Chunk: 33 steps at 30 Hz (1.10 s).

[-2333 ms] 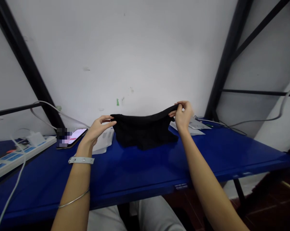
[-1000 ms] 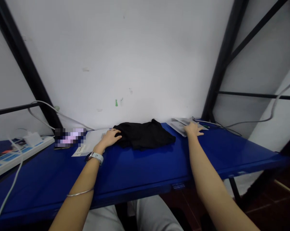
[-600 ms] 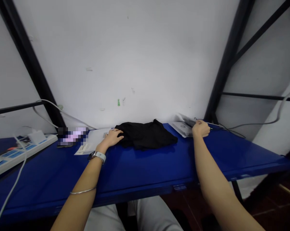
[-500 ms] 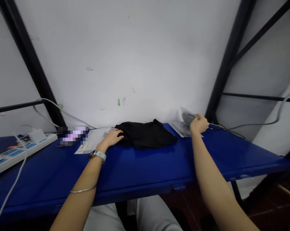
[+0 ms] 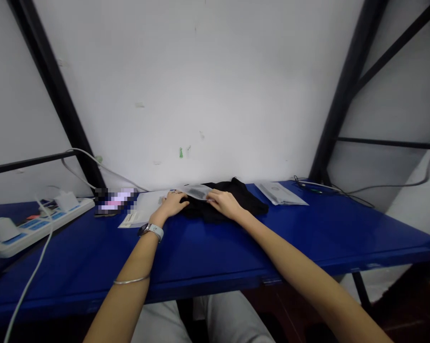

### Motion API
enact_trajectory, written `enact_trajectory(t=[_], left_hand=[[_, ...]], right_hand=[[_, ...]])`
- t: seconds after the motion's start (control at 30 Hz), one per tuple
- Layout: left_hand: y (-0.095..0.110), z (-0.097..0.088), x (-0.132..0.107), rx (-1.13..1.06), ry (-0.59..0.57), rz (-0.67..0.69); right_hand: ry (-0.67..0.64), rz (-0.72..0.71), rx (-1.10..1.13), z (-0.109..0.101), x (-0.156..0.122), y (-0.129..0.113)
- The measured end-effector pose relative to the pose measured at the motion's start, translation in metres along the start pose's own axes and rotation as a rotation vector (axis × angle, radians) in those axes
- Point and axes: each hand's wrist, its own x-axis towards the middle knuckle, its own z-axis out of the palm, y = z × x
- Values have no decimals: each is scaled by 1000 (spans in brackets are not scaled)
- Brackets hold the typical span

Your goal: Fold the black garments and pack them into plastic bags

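White wall (image 5: 236, 85) fills the back; blue table (image 5: 215, 259) runs across in front, dark frame (image 5: 346, 90) bars either side. Person's pale trousers (image 5: 232, 317) show below the table edge. Black cloth (image 5: 248, 197) lies crumpled mid-table near the wall, partly covered by the hands and the clear packet. Power strip (image 5: 39, 231) far left, plugs in, white cable (image 5: 39, 264) trailing off the front. White packet (image 5: 143, 207) flat left of the cloth, grey packet (image 5: 282, 194) (small round print on it) flat just right of it. Right hand (image 5: 225, 204) has fingers closed on the right end of the clear packet (image 5: 198, 191), which is over the cloth's left half, slightly tilted. Left hand (image 5: 174, 202) is at the cloth's left end, fingers bent and spread a bit, tips close to the packet's left end; can't tell if they grip anything. Phone (image 5: 116, 200) lit beside the strip, part pixelated. Watch (image 5: 155, 230) on left wrist, thin bangle (image 5: 132, 281) higher up that forearm. Tiny green mark (image 5: 181, 152) on the wall.
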Motion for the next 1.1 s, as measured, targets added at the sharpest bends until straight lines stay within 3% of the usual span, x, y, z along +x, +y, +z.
enact_trajectory(t=[0.1, 0.2, 0.3, 0.43, 0.57, 0.8, 0.93, 1.1], left_hand=[[5, -4, -3, 73, 54, -53], [13, -9, -5, 133, 180, -57], [27, -11, -7, 65, 276, 85], [51, -8, -10, -17, 244, 368], [67, -5, -15, 37, 236, 481], [65, -5, -14, 82, 236, 503], [62, -2, -10, 88, 291, 500], [49, -4, -5, 143, 348, 357]], right_hand=[[28, 14, -44, -5, -2, -5], [-8, -38, 16, -12, -3, -6], [-55, -65, 123, -14, -2, -6], [-39, -94, 208, -12, 1, -3], [-17, -108, 196, -13, 2, -4], [-39, -144, 22, -15, -1, -9], [-70, -127, -107, -23, 0, -8], [-35, -11, -305, -41, -2, 10]])
